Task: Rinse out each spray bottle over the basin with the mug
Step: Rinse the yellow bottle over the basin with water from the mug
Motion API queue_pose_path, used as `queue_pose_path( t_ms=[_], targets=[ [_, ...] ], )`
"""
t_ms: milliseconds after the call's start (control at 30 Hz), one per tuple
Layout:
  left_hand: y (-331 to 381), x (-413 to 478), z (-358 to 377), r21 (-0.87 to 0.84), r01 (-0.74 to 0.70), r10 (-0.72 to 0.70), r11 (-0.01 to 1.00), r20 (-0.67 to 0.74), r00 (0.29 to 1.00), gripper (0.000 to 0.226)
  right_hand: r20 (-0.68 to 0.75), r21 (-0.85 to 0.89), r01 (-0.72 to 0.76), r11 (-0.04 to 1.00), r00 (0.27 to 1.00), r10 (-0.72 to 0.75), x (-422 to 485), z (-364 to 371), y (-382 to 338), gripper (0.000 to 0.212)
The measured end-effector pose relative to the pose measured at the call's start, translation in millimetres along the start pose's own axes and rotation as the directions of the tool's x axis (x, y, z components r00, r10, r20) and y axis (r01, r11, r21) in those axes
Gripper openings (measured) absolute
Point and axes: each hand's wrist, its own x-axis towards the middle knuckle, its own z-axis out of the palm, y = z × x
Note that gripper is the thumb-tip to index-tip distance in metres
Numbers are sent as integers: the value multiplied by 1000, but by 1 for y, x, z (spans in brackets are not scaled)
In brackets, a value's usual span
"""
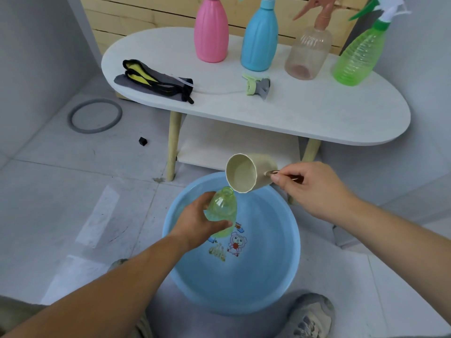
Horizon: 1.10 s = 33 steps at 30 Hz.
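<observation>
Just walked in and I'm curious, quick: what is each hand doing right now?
Left hand: closed around the open green bottle, held over the blue basin.
Right hand: closed on the handle of the tipped beige mug.

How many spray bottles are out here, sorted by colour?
Pink bottle: 1
Blue bottle: 1
Clear peach bottle: 1
Green bottles: 2, one on the table, one uncapped in the left hand
Total: 5

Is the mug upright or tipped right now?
Tipped: the mug lies nearly sideways, mouth toward the green bottle's open neck.
</observation>
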Motion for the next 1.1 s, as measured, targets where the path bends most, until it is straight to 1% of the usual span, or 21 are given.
queue_pose_path(
  t_ms=[233,600,667,767,833,900,1033,1100],
  targets=[
    [-3,2,1,5,1,-1,1000,6,1000,73,-6,-102,91,991,996,-92,0,2,-5,23],
    [-4,4,2,23,8,-9,1000,14,1000,74,-6,-223,254,941,965,-262,0,2,-4,25],
    [-3,4,2,24,9,-10,1000,19,1000,73,-8,-238,270,933,960,-279,0,3,-4,31],
    [-5,4,2,25,7,-8,1000,18,1000,73,-6,-256,291,922,953,-303,1,4,-4,47],
    [-6,4,3,22,11,-11,1000,11,1000,74,-5,-264,298,917,951,-310,2,4,-3,51],
    [-7,4,3,22,15,-15,1000,4,1000,74,-14,-275,308,911,946,-325,3,5,0,48],
    [-6,5,3,34,18,-18,999,8,1000,77,-42,-298,348,889,926,-376,3,5,2,33],
    [-7,6,3,39,14,-15,999,4,1000,79,-57,-312,369,876,913,-405,3,6,2,35]
  ],
)
